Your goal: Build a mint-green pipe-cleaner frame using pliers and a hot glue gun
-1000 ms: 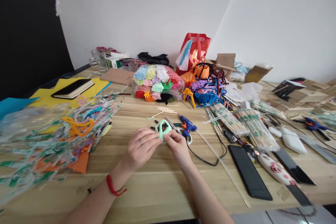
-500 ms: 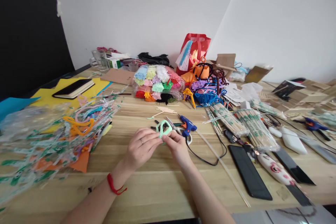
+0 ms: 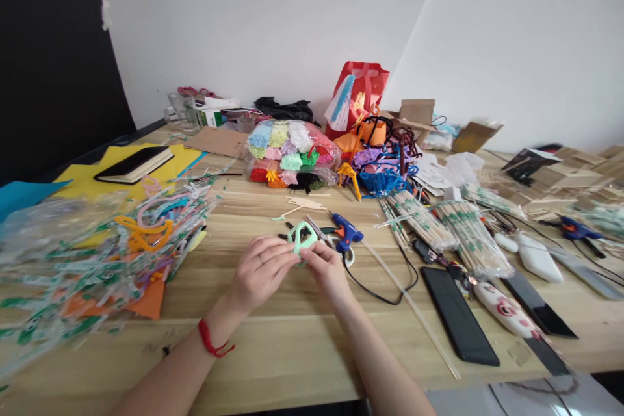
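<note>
My left hand (image 3: 260, 270) and my right hand (image 3: 327, 270) meet at the middle of the wooden table (image 3: 292, 344). Together they pinch a light green pipe-cleaner shape (image 3: 301, 235) bent into a loop, held just above the tabletop. A ring shows on my left hand and a red string circles my left wrist (image 3: 209, 343). Right behind the green shape lie scissors (image 3: 319, 232) and a blue hot glue gun (image 3: 347, 232) with its black cord trailing to the right.
A heap of clear plastic wrappers and coloured pipe cleaners (image 3: 97, 240) fills the left. A bag of coloured pompoms (image 3: 290, 155), a red bag (image 3: 358, 94), bundled bamboo skewers (image 3: 453, 234), a black phone (image 3: 458, 315) and a black notebook (image 3: 134, 164) lie around.
My hands stay in place and turn the green shape slightly; its loop sits a little lower and more upright. The view shifted a touch.
</note>
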Demonstrator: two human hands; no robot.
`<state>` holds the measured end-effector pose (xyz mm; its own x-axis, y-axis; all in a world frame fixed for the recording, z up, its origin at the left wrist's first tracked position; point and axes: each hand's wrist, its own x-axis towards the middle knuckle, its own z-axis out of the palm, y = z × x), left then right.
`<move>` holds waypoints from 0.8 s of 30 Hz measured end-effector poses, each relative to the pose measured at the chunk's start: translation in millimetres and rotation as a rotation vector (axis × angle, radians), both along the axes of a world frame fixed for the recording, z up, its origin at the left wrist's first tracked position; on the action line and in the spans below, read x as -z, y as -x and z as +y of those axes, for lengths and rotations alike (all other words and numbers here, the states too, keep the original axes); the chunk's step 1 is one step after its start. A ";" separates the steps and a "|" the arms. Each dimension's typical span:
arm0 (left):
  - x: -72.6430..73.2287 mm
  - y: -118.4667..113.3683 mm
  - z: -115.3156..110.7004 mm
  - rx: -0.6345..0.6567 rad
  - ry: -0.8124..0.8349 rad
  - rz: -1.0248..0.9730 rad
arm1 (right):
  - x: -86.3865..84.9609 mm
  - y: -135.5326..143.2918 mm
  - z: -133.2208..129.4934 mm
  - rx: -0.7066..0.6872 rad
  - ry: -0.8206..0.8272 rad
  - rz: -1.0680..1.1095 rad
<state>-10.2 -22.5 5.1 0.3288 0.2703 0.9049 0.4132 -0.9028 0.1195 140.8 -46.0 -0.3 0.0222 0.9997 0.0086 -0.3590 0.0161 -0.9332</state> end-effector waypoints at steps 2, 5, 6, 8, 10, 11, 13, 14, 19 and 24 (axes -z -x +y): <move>0.6 0.4 0.4 -0.008 0.002 0.004 | 0.2 -0.1 -0.1 0.000 0.008 0.009; 1.1 0.3 0.0 -0.010 0.006 0.016 | 1.5 -0.5 0.1 -0.008 0.011 0.027; 1.2 0.1 -0.2 -0.007 0.007 0.020 | 2.2 -0.7 0.4 -0.007 0.012 0.024; 1.4 -0.5 -0.7 -0.003 0.007 0.022 | 4.2 -1.1 1.3 -0.001 0.011 0.014; 1.9 -1.0 -0.8 -0.003 0.003 0.016 | 6.1 -1.3 2.5 -0.001 0.006 0.013; 2.2 -1.1 -0.8 -0.003 0.000 0.015 | 6.8 -1.4 2.9 -0.003 0.001 0.016; 2.9 -1.2 -0.6 -0.001 -0.005 0.016 | 7.3 -1.6 3.2 -0.004 -0.006 0.013; 3.3 -1.2 -0.5 -0.001 -0.005 0.018 | 7.0 -1.7 3.1 -0.004 -0.009 0.006; 4.2 -0.9 -0.9 -0.015 0.006 0.026 | 2.1 -1.6 1.5 -0.007 -0.012 -0.051; 4.2 -1.6 -2.0 -0.015 0.002 0.018 | -2.9 -1.5 0.9 -0.006 -0.039 -0.102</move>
